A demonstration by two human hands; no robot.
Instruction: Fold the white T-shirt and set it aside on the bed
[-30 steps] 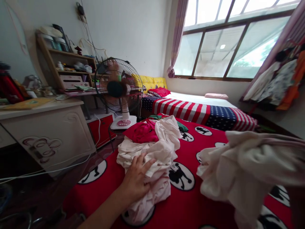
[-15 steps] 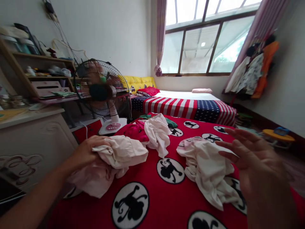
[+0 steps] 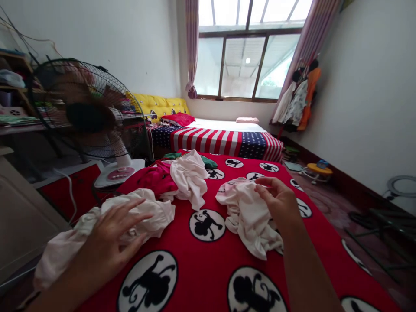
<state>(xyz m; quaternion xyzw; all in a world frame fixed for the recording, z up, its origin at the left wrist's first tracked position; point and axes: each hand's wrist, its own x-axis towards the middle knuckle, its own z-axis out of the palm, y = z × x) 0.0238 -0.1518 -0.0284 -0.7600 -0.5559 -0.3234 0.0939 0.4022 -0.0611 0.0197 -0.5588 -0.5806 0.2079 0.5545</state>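
Watching remotely, I've got my left hand (image 3: 112, 232) at 8 o'clock, fingers spread over the crumpled white clothes (image 3: 159, 214). Right hand (image 3: 282, 200)'s at 4 o'clock by a cream cloth (image 3: 245, 216) on the red blanket (image 3: 201, 268), fingers curled; can't tell if they're pinching it.

Left hand (image 3: 113, 234) and right hand (image 3: 277, 201) bare, forearms bare too.
Left: slim, longish fingers (image 3: 138, 222), tapering toward the tips; thumb (image 3: 132, 251) in view, broader back of hand behind; left wrist narrower than the left forearm (image 3: 65, 277), bare as far as the frame shows it. Right: similar slim build, some of its fingers hidden from this angle (so full count can't be told); right forearm (image 3: 308, 264) bare from wrist to lower edge, smooth in outline, widening toward the bottom. Nails too small and soft to make out on either hand.
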